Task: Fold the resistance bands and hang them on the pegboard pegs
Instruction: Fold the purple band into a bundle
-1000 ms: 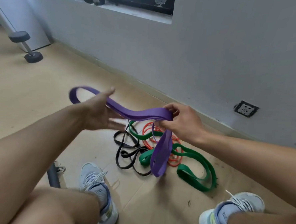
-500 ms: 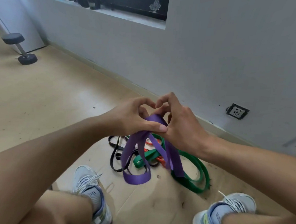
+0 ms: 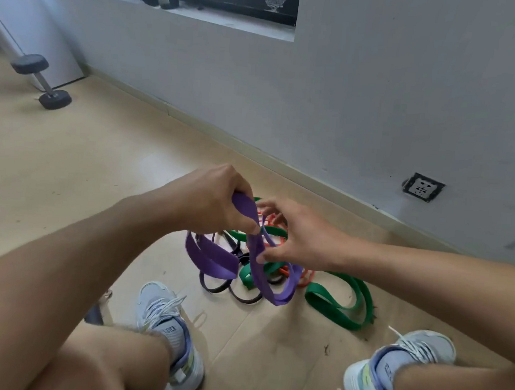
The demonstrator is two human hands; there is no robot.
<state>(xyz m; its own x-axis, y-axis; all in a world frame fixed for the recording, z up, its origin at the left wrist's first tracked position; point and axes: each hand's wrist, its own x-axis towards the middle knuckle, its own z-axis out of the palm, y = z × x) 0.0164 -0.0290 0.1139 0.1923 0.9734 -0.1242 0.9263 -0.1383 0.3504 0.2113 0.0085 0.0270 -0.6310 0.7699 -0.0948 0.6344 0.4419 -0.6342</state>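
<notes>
A wide purple resistance band point(image 3: 216, 257) hangs in doubled loops in front of me. My left hand point(image 3: 210, 201) grips its folded top in a fist. My right hand point(image 3: 296, 238) is just to the right, thumb and fingertips pinching one hanging purple strand. On the floor beneath lie a green band point(image 3: 343, 305), an orange band point(image 3: 304, 279) and a thin black band point(image 3: 232, 294), tangled together. No pegboard is in view.
A grey wall with a skirting board runs close behind the bands, with a socket point(image 3: 422, 187) low on it. A dumbbell point(image 3: 41, 80) leans at the far left. My two shoes point(image 3: 166, 331) point(image 3: 396, 369) stand on the wooden floor nearest me.
The band was stretched out between both hands, then brought together and doubled. Now my left hand alone holds the folded top and my right hand has dropped to a hanging strand.
</notes>
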